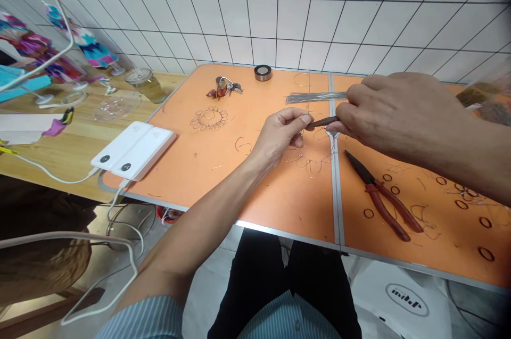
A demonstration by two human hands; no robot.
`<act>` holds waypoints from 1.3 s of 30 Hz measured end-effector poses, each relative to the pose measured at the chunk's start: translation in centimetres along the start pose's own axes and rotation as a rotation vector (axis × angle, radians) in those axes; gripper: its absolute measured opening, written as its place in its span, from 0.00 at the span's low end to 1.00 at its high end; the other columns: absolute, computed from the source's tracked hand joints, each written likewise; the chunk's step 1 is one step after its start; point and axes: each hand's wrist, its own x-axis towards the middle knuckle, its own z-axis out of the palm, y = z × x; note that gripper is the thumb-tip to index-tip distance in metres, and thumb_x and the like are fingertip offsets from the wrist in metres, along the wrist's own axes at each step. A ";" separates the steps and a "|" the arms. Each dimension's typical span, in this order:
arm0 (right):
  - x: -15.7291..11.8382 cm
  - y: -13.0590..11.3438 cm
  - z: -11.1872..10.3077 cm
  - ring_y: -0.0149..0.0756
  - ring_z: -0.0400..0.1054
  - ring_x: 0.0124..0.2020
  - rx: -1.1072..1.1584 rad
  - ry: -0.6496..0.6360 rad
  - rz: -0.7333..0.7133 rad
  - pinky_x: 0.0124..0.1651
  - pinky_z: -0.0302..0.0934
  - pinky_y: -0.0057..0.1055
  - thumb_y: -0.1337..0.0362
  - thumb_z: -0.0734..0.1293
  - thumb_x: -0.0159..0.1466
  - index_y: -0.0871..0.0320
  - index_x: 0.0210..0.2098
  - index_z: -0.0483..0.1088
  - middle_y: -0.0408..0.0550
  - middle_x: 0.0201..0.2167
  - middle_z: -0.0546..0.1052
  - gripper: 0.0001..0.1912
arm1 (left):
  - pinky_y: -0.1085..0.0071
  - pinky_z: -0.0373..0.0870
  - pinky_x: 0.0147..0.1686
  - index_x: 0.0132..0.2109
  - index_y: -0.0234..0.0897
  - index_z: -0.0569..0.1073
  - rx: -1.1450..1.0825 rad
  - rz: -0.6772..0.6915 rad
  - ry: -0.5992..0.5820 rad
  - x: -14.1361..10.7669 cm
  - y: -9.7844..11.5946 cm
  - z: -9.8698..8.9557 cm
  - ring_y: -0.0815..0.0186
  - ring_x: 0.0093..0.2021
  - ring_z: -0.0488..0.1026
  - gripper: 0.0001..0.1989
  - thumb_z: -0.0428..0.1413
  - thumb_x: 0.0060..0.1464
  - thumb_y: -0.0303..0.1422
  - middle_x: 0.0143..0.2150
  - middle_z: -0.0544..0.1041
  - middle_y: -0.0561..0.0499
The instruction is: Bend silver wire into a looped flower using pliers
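My left hand (279,134) is closed, thumb and forefinger pinching a thin wire (310,86) at the tip of a dark tapered tool (322,122). The wire rises upright from the fingertips. Wrapped round the tool from above is my right hand (369,102); the tool's other end is hidden inside it, so its exact kind does not show. Beneath the hands, a looped wire ring (313,164) with petal shapes lies partly covered. A bundle of straight silver wires (315,97) lies just behind, its right end hidden by my right hand.
Red-handled pliers (383,198) lie at the right among small dark rings (462,204) and wire scraps. A finished-looking wire ring (209,118), keys (227,88), a tape roll (263,72) and a white power bank (133,150) with cables sit left and behind. A glass jar (146,85) stands beyond.
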 end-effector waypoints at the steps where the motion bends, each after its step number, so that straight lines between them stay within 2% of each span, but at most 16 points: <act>1: 0.0 0.0 0.0 0.52 0.67 0.41 0.013 -0.004 0.003 0.37 0.49 0.42 0.49 0.53 0.86 0.51 0.38 0.76 0.57 0.38 0.76 0.28 | 0.77 0.68 0.26 0.40 0.37 0.80 0.002 0.000 0.000 0.0 0.0 0.0 0.78 0.21 0.70 0.07 0.66 0.69 0.32 0.35 0.83 0.56; 5: 0.1 -0.1 0.0 0.55 0.69 0.43 0.015 -0.022 0.008 0.38 0.51 0.43 0.51 0.54 0.85 0.52 0.41 0.77 0.58 0.40 0.77 0.25 | 0.77 0.68 0.26 0.40 0.37 0.80 0.000 0.010 -0.009 0.0 0.0 0.0 0.78 0.21 0.70 0.07 0.66 0.70 0.32 0.35 0.83 0.56; 11: 0.0 -0.2 -0.3 0.52 0.70 0.41 -0.015 -0.039 0.010 0.36 0.49 0.42 0.49 0.58 0.85 0.53 0.42 0.77 0.57 0.40 0.78 0.24 | 0.77 0.68 0.26 0.39 0.37 0.80 -0.010 0.016 -0.013 0.0 0.0 -0.1 0.78 0.21 0.70 0.07 0.66 0.70 0.32 0.35 0.83 0.56; 18: -0.1 -0.4 -0.3 0.52 0.72 0.39 -0.099 -0.044 -0.001 0.32 0.50 0.42 0.50 0.51 0.87 0.51 0.43 0.77 0.57 0.41 0.79 0.28 | 0.77 0.68 0.26 0.40 0.38 0.80 -0.017 0.028 -0.018 0.0 -0.1 -0.1 0.78 0.21 0.71 0.07 0.66 0.70 0.33 0.36 0.83 0.56; 24: -0.2 -0.4 -0.2 0.53 0.73 0.43 -0.082 -0.031 0.004 0.34 0.47 0.41 0.48 0.58 0.85 0.54 0.46 0.76 0.57 0.40 0.78 0.23 | 0.77 0.67 0.24 0.39 0.37 0.80 -0.030 0.031 -0.022 0.1 -0.2 -0.2 0.78 0.21 0.71 0.07 0.66 0.69 0.31 0.35 0.83 0.55; 28: -1.3 0.1 0.0 0.52 0.73 0.43 -0.075 0.041 0.068 0.34 0.46 0.41 0.51 0.61 0.84 0.53 0.48 0.77 0.57 0.43 0.80 0.17 | 0.78 0.68 0.25 0.40 0.37 0.80 -0.016 0.004 0.023 0.1 0.0 -0.2 0.79 0.21 0.70 0.07 0.67 0.69 0.32 0.35 0.84 0.55; 30: -1.7 0.3 0.1 0.53 0.74 0.44 0.058 0.115 0.174 0.33 0.46 0.42 0.53 0.65 0.81 0.53 0.48 0.79 0.57 0.43 0.82 0.14 | 0.78 0.69 0.26 0.41 0.37 0.80 -0.010 -0.013 0.021 0.0 0.1 -0.1 0.79 0.21 0.70 0.07 0.67 0.68 0.33 0.36 0.84 0.55; 34: -1.1 -0.6 -0.3 0.47 0.73 0.38 0.601 0.238 0.365 0.38 0.54 0.42 0.54 0.68 0.78 0.52 0.53 0.85 0.50 0.36 0.82 0.15 | 0.77 0.67 0.25 0.40 0.36 0.80 -0.021 -0.025 -0.060 -0.2 0.2 0.0 0.78 0.21 0.70 0.06 0.67 0.66 0.32 0.34 0.84 0.54; 36: -0.3 -1.3 -0.6 0.46 0.73 0.37 0.785 0.246 0.372 0.42 0.58 0.43 0.54 0.68 0.78 0.53 0.53 0.87 0.49 0.34 0.81 0.16 | 0.77 0.67 0.24 0.39 0.36 0.80 -0.026 -0.030 -0.098 -0.4 0.1 0.0 0.78 0.21 0.70 0.07 0.68 0.64 0.33 0.33 0.84 0.54; 39: 1.1 -1.9 -0.5 0.48 0.74 0.38 0.909 0.249 0.316 0.42 0.61 0.44 0.54 0.68 0.76 0.53 0.48 0.86 0.50 0.33 0.79 0.15 | 0.77 0.66 0.24 0.38 0.36 0.79 -0.025 -0.035 -0.136 -0.4 0.0 0.0 0.78 0.21 0.70 0.09 0.69 0.61 0.35 0.34 0.84 0.53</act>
